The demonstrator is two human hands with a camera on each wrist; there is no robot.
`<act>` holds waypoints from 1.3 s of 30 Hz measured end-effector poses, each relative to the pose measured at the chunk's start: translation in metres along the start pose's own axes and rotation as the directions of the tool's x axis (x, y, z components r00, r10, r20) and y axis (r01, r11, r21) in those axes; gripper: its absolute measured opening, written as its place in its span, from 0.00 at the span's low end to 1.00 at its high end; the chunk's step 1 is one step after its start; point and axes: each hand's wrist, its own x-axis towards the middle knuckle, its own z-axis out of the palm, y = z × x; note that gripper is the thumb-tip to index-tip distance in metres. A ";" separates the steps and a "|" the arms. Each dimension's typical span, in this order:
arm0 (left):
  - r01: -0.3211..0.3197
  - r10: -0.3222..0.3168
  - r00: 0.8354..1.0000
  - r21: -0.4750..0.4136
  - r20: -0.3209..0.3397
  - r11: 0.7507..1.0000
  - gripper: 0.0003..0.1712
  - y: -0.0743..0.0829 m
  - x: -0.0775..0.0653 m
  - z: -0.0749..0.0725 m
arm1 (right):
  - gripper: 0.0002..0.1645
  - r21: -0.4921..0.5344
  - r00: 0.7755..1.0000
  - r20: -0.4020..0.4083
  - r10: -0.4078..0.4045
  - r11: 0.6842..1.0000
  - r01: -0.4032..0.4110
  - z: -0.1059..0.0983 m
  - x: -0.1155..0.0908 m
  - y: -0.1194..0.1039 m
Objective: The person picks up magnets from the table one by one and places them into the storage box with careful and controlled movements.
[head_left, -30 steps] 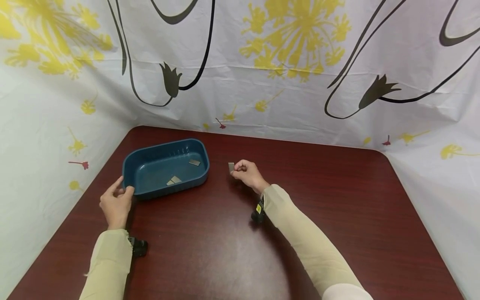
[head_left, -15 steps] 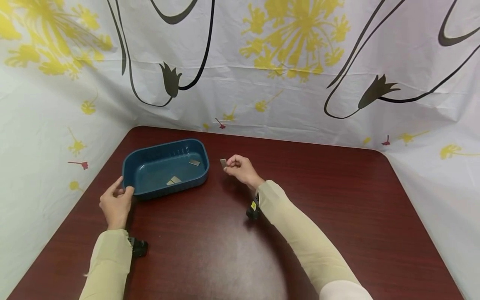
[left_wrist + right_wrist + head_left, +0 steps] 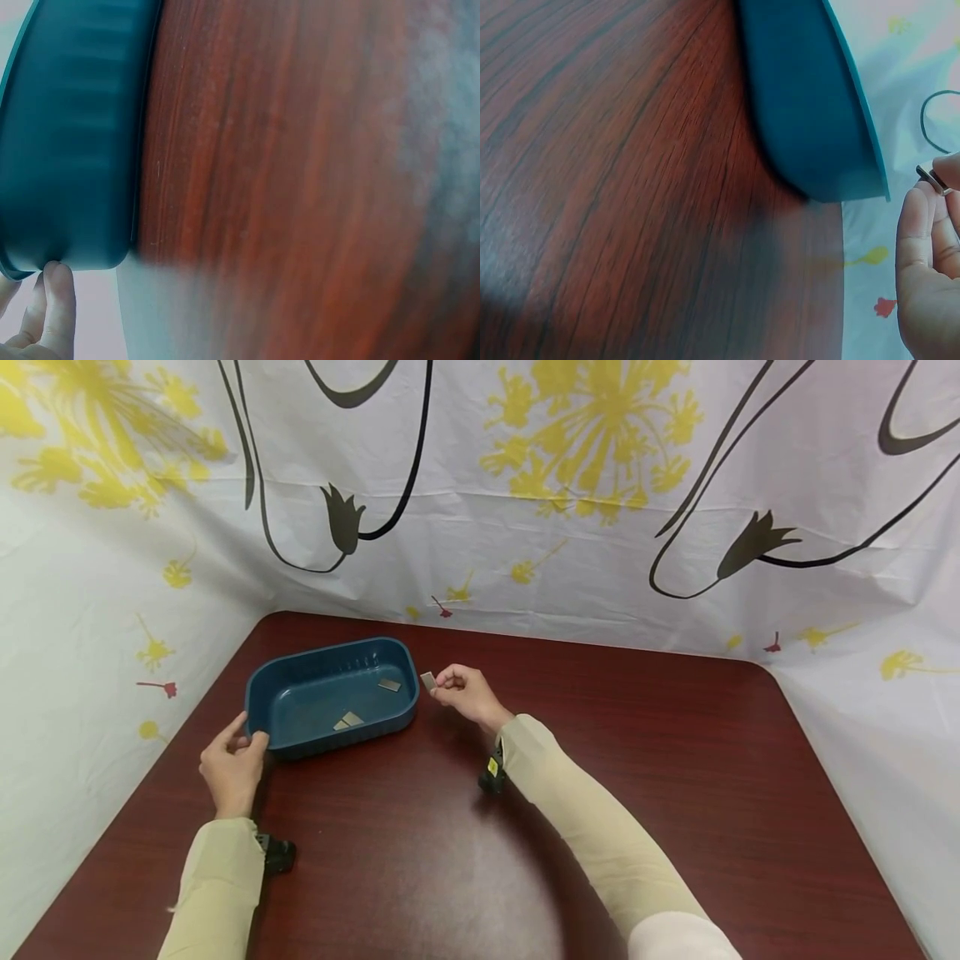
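Observation:
A deep blue plastic bin (image 3: 300, 747) with rounded corners sits on the table's left side. My left hand (image 3: 231, 770) holds its near left corner, thumb in front and a finger at the rim. In the left wrist view, fingers (image 3: 58, 304) press the bin's end wall just under the lip. My right hand (image 3: 468, 695) pinches a small flat metallic rectangle (image 3: 428, 682) between thumb and fingertips, just right of the bin's right end. The right wrist view shows this piece (image 3: 931, 178) edge-on. Inside the bin lie similar flat pieces (image 3: 389, 685), some overlapping near the front wall.
The dark red wood-grain table (image 3: 675, 760) has rounded far corners. A white curtain (image 3: 465, 568) printed with yellow and grey flowers hangs along its back and sides. Each wrist wears a small black camera (image 3: 279, 855).
My right hand has moved left and slightly away from me, bringing the metallic rectangle close to the bin's right rim. The left hand and the bin have stayed put.

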 end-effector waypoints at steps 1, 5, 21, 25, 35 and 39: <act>0.001 -0.001 1.000 0.001 0.002 1.000 0.25 0.000 0.000 0.000 | 0.06 -0.001 1.000 0.000 0.000 1.000 0.000 0.001 0.001 -0.001; 0.003 -0.003 1.000 0.001 0.001 1.000 0.25 0.001 0.000 0.000 | 0.06 0.000 1.000 0.004 0.004 1.000 -0.004 0.008 0.003 -0.006; 0.017 -0.017 1.000 -0.018 0.007 1.000 0.25 -0.001 0.000 0.000 | 0.06 0.034 0.999 0.030 0.037 0.999 -0.038 0.031 0.007 -0.013; 0.018 -0.017 1.000 -0.021 0.009 1.000 0.25 -0.001 0.000 -0.001 | 0.06 0.032 0.999 0.025 0.020 0.999 -0.021 0.034 0.008 -0.015; 0.022 -0.022 1.000 -0.023 0.007 0.999 0.25 -0.002 0.001 0.000 | 0.07 -0.007 0.999 0.039 -0.012 1.000 0.012 0.047 0.011 -0.021; 0.021 -0.021 1.000 -0.028 0.007 0.999 0.25 0.000 0.000 -0.001 | 0.07 -0.014 0.999 0.049 -0.020 1.000 0.021 0.053 0.014 -0.022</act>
